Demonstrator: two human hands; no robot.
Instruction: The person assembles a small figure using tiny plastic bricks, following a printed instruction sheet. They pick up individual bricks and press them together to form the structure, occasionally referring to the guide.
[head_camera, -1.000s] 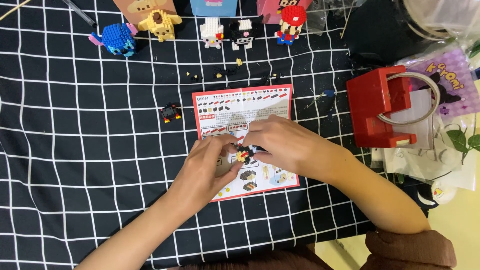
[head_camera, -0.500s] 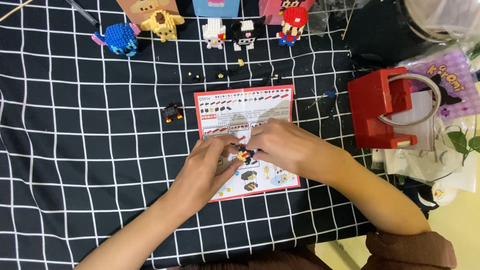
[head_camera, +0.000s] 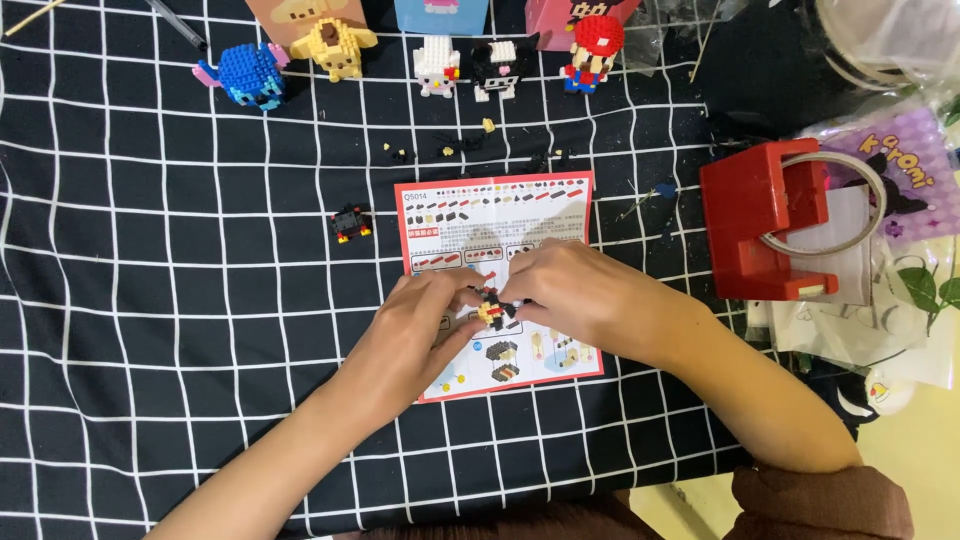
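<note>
Both hands meet over the near half of a red-bordered instruction sheet (head_camera: 497, 280) spread on the black-and-white checked cloth (head_camera: 150, 300) that covers the counter. The left hand (head_camera: 410, 335) and the right hand (head_camera: 585, 295) pinch a small brick piece (head_camera: 492, 310) of black, red and yellow bricks between them; the fingers of each hand are closed on it from opposite sides, holding it just above the sheet.

The piece is still only a small lump, so the build looks to be at an early or middle stage. A second small black-and-red sub-assembly (head_camera: 350, 224) lies apart on the cloth, left of the sheet, not yet joined. Loose tiny bricks (head_camera: 440, 150) are scattered just beyond the sheet's far edge, unused.

At the far edge stand five finished brick figures, among them a blue one (head_camera: 245, 75) and a red-capped one (head_camera: 590, 45). A red tape dispenser (head_camera: 765, 220) sits to the right.
</note>
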